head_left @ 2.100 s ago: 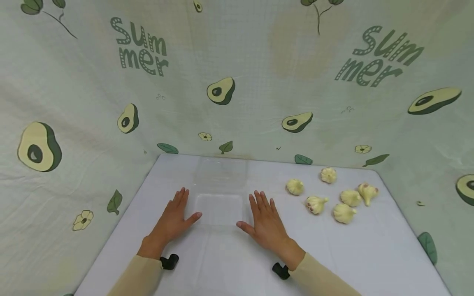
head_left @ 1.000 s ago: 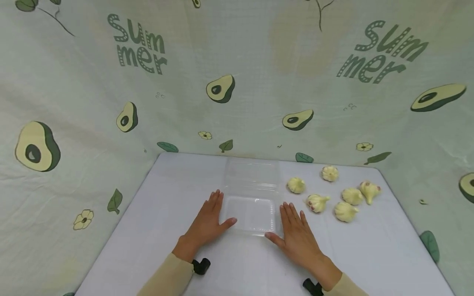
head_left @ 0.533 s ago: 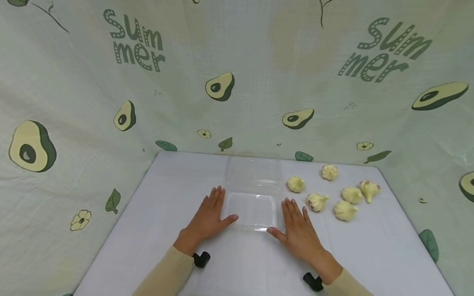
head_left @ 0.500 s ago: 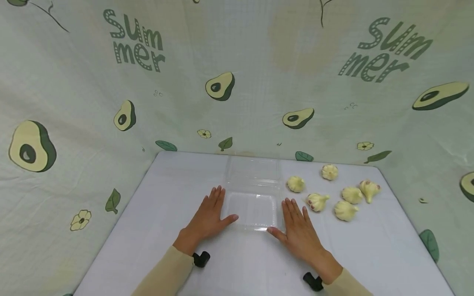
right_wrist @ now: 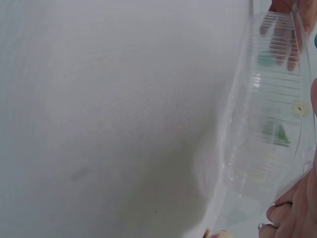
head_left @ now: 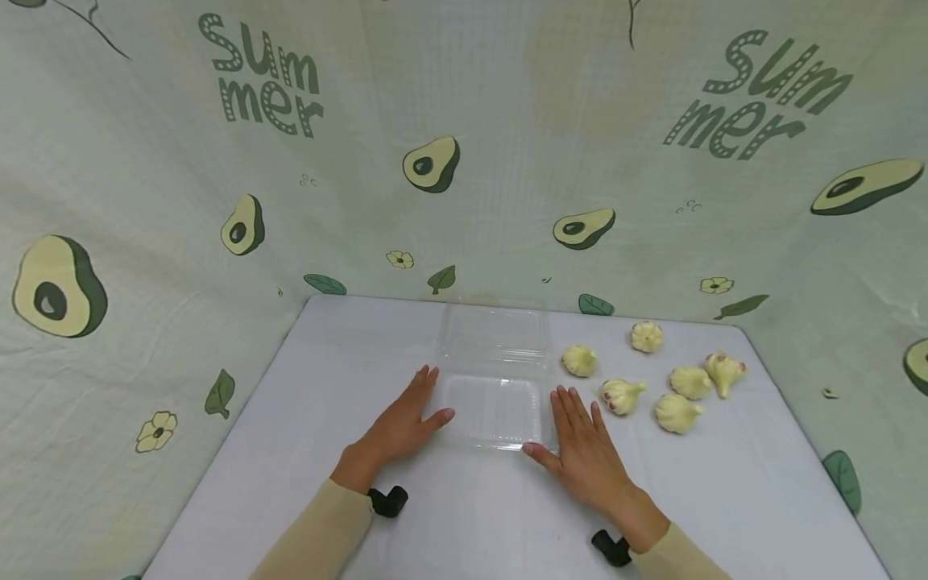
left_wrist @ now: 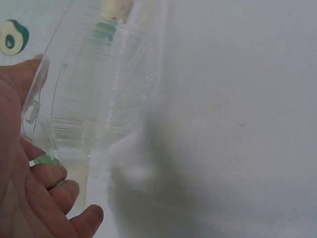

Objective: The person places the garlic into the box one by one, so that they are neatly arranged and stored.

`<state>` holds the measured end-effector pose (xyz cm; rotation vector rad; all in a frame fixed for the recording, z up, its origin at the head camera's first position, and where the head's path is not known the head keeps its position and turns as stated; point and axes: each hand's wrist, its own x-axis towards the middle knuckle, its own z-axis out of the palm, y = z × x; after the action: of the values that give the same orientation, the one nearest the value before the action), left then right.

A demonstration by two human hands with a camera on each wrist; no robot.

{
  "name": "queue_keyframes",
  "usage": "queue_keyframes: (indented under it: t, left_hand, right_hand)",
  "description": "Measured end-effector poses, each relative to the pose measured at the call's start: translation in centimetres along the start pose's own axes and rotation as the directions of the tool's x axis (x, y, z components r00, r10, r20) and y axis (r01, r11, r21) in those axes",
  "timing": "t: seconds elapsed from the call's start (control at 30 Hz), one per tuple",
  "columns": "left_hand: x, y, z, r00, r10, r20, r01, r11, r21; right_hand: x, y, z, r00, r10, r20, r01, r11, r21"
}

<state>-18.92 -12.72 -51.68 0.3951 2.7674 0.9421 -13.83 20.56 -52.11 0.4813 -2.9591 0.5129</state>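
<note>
A clear plastic clamshell container [head_left: 493,411] lies unfolded on the white table, its lid [head_left: 496,330] laid back toward the far edge. My left hand [head_left: 397,427] is by the container's left side, fingers mostly straight and thumb spread near the front corner. Along the right side lies my right hand [head_left: 590,459], fingers extended, its thumb at the front right corner. The left wrist view has the container's ribbed wall [left_wrist: 74,129] close to my left fingers. In the right wrist view, my right hand [right_wrist: 294,210] appears beside the transparent wall [right_wrist: 267,109].
Several garlic bulbs [head_left: 676,413] are scattered on the right half of the table [head_left: 348,346]. One bulb [head_left: 621,396] sits just beyond my right fingertips. A cloth with avocado prints [head_left: 507,97] hangs behind and along both sides.
The container and both hands have shifted to the right since the earliest frame. Most recently my left hand has drawn slightly left, its thumb pulling back from the container's front edge.
</note>
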Motion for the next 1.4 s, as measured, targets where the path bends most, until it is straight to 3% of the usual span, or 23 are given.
queue_keyframes:
  t: [0.17,0.3,0.43,0.6,0.67,0.77,0.93,1.4]
  left_hand:
    - [0.5,-0.5,-1.0,0.999,-0.053,-0.011,0.05,0.983,-0.179]
    - [1.2,-0.8,-1.8,0.997,-0.079,0.02,0.081,0.936,-0.343]
    - [1.8,-1.1,-2.4,0.996,-0.069,0.054,0.087,0.852,-0.517]
    - [2.5,-1.8,-3.1,0.983,-0.12,0.142,0.185,0.705,-0.685]
    - [2.8,-1.8,-3.5,0.974,-0.126,0.187,0.222,0.672,-0.706]
    - [3.5,-1.9,-4.0,0.963,-0.117,0.242,0.258,0.655,-0.71]
    - [4.6,-2.1,-4.4,0.954,-0.127,0.273,0.287,0.658,-0.696]
    - [5.0,-1.7,-4.2,0.951,-0.181,0.249,0.306,0.638,-0.706]
  right_hand:
    - [0.0,0.0,-0.1,1.0,-0.004,-0.017,0.004,1.0,-0.001]
    - [0.1,-0.1,-0.1,1.0,0.002,-0.005,-0.002,1.0,-0.005]
    - [0.2,-0.2,-0.1,1.0,0.001,0.003,-0.001,1.0,-0.007]
    - [0.3,-0.3,-0.2,1.0,-0.002,0.013,0.002,1.0,-0.012]
    - [0.3,-0.3,-0.2,1.0,-0.005,0.012,0.006,1.0,-0.017]
    - [0.3,-0.2,-0.3,1.0,-0.009,0.01,0.009,1.0,-0.026]
    - [0.3,-0.1,-0.2,1.0,-0.011,0.012,0.011,1.0,-0.023]
    - [0.3,0.2,-0.4,1.0,-0.011,0.027,0.011,1.0,-0.006]
